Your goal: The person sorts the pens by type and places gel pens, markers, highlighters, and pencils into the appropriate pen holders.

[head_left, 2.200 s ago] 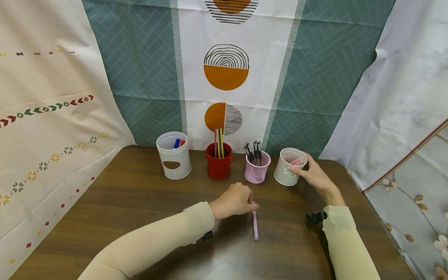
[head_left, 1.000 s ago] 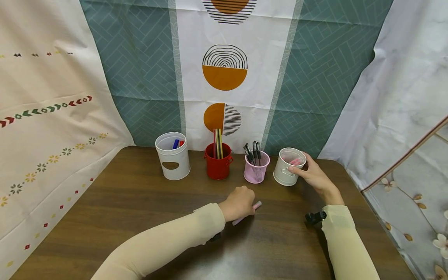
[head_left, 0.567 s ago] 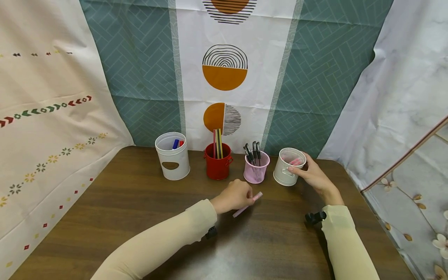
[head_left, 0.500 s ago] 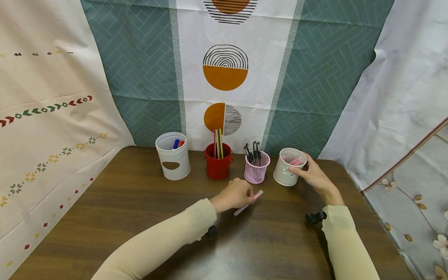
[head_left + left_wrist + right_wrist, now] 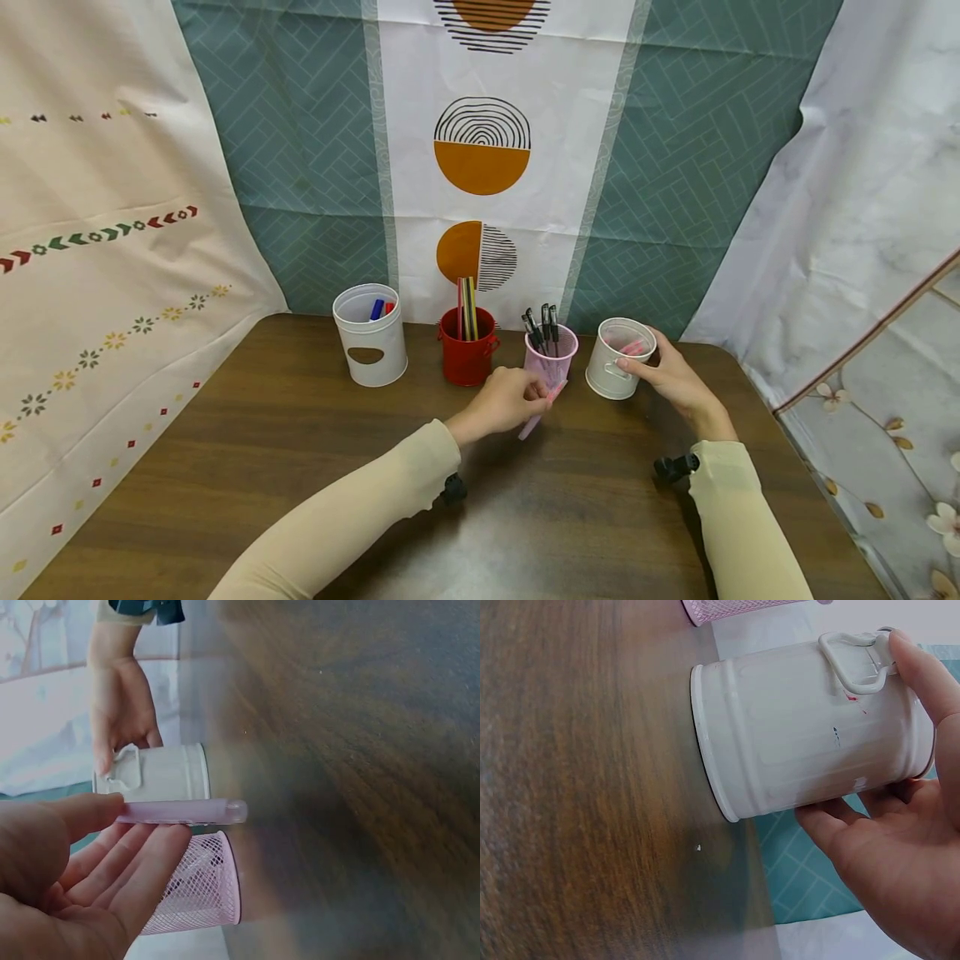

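Observation:
A slim pink pen (image 5: 176, 811) with a clear end is pinched between the thumb and fingers of my left hand (image 5: 504, 400). It slants in front of the pink mesh cup (image 5: 547, 367), which holds several black pens (image 5: 546, 325). At the right, my right hand (image 5: 678, 379) grips a small white metal can (image 5: 611, 371), thumb by its wire handle (image 5: 855, 671) near the rim and fingers around the far side. The can stands on the table with some pink items (image 5: 634, 347) inside. In the left wrist view the pen lies across, between can and cup.
To the left stand a red can (image 5: 467, 362) with several coloured sticks (image 5: 468, 308) and a taller white can (image 5: 375, 362) with blue and red markers (image 5: 377, 308). A brown wooden table (image 5: 300, 433) lies beneath them all. Patterned cloth (image 5: 300, 167) hangs behind.
The left hand has picked the pink pen up from the table, turned it, and moved away from the body to the front of the mesh cup. The right hand stays on the white can.

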Demonstrator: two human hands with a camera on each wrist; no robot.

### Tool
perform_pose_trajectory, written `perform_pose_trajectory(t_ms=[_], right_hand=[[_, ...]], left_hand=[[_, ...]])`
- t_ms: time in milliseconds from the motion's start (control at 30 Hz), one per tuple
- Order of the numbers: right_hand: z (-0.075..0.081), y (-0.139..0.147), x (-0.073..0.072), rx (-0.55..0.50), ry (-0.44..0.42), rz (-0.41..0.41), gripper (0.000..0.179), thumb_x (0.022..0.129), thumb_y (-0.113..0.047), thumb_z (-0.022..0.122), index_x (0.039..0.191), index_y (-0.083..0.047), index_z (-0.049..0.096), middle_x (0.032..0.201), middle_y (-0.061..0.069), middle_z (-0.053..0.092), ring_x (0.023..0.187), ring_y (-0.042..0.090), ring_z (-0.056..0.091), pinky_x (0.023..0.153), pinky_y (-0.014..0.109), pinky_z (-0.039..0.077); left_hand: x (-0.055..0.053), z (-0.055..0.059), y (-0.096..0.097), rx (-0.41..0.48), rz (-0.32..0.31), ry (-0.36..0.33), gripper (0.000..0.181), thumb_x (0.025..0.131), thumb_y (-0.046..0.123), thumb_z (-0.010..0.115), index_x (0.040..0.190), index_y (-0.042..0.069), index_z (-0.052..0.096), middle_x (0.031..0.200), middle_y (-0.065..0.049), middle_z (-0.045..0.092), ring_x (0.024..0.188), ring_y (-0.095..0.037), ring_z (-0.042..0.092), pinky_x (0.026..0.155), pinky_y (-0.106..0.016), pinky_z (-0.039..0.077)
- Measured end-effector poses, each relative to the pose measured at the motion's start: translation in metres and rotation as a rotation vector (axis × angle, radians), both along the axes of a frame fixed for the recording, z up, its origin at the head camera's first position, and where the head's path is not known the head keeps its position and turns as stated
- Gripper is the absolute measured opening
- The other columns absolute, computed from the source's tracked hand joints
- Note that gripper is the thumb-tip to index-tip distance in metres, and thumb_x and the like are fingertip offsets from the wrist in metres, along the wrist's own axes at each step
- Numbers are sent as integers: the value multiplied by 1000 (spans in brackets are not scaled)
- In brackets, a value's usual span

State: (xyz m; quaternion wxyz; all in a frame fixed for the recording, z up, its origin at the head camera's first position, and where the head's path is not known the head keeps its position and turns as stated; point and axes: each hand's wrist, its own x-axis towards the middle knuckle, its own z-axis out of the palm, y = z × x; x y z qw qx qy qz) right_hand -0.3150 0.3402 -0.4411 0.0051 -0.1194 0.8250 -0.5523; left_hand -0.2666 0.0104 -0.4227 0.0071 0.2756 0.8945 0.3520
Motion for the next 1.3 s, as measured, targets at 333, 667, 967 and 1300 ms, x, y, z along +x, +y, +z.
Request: perform_pose_trajectory(t_ms=[333,667,967,1300], right_hand=[[0,0,0,16,3,-7,83,101,-24,76,165,-7,27,153,20,47,132,23,47,101,15,40],[-1,1,1,19,17,-9,81,101,-22,76,164,-6,28,152,22,48,126,16,50,100,15,42],[1,-1,0,27,11,-11,82,101,-24,76,165,-7,28,153,21,48,129,19,49,100,15,42],[2,0,3,10,-11,22,81,102,-24,74,166,-12,26,155,17,48,129,15,52,100,18,46]], left_hand=[[-13,2,3,191,32,-52,9,100,20,76,103,12,78,94,0,80,79,-9,68,67,-23,57],[-25,13,13,390,70,-152,14,100,21,77,110,12,77,100,-1,80,87,-10,74,77,-23,62],[-38,27,24,631,34,-279,18,100,15,76,116,5,76,106,-11,78,95,-23,79,87,-36,64],[-56,40,44,609,16,-196,19,102,22,75,116,9,77,103,-4,79,99,-28,79,93,-46,63]])
